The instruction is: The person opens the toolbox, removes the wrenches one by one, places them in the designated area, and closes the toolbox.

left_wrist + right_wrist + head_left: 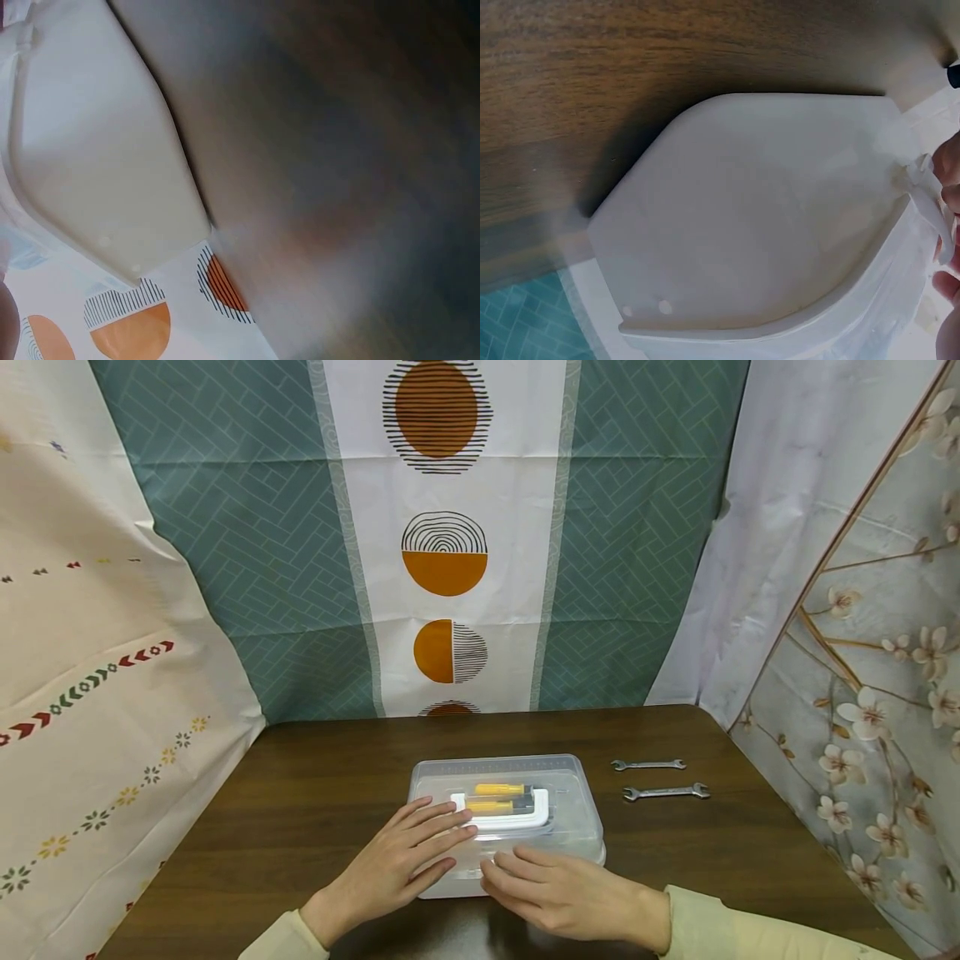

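Observation:
A plastic storage box (517, 852) with a clear lid and whitish base sits near the table's front edge. A white handle (542, 814) is on its lid. Two yellow screwdriver handles (498, 789) show within that handle's outline; whether they lie on or under the lid, I cannot tell. My left hand (397, 864) rests over the lid's front left, fingers extended. At the box's front side is my right hand (558, 893), its fingers loosely bent. In the right wrist view, fingertips (951, 169) are by a white latch (926, 199) on the box's side.
Two open-ended wrenches, a smaller one (648, 765) and a larger one (666, 792), lie to the right of the box. The dark wooden table (300, 810) backs onto a patterned curtain (630, 568), with more hanging cloth at both sides.

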Tool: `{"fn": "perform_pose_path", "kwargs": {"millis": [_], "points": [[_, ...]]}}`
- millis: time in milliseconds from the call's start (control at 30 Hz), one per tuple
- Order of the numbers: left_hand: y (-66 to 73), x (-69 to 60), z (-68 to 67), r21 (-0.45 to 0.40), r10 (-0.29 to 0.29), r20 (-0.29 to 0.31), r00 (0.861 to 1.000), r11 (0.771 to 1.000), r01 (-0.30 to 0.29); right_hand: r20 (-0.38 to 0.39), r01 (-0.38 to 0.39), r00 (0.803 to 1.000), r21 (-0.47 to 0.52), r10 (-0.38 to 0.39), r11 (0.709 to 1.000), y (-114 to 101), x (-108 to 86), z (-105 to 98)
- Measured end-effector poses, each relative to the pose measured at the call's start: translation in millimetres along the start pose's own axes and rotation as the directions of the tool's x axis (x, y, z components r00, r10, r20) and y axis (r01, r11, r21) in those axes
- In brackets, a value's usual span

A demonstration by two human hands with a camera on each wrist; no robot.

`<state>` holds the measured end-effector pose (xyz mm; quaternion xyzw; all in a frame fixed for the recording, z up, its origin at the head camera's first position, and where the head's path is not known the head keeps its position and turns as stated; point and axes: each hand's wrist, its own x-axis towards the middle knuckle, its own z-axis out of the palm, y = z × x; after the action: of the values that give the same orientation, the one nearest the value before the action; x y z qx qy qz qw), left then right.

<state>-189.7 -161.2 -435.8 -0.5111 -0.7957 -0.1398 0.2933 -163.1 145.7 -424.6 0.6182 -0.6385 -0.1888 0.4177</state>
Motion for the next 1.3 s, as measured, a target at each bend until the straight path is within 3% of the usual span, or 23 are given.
{"fn": "perform_pose_path", "kwargs": {"millis": [367,633,867,1300], "points": [[-0.2,2.9,-0.3,0.009,0.037,-0.032,0.999,0.999,-0.037,0.018,-0.075,0.997,-0.079,0.077,0.994,-5.4,-3.7,3.8],[0.2,2.6,0.0,0.004,0.033,-0.031,0.999,0.999,-0.033,0.035,-0.083,0.996,-0.083,0.086,0.993,-2.8,-0.1,-3.6],[-0.3,2.6,0.1,0.007,0.032,-0.031,0.999,0.999,-0.031,0.070,-0.083,0.993,-0.101,0.090,0.991,-7.5,-3.6,3.6],[0.1,2.7,0.0,0.005,0.030,-0.032,0.999,1.000,-0.030,0.071,-0.081,0.994,-0.043,0.084,0.996,-14.6,-2.4,4.6]]}}
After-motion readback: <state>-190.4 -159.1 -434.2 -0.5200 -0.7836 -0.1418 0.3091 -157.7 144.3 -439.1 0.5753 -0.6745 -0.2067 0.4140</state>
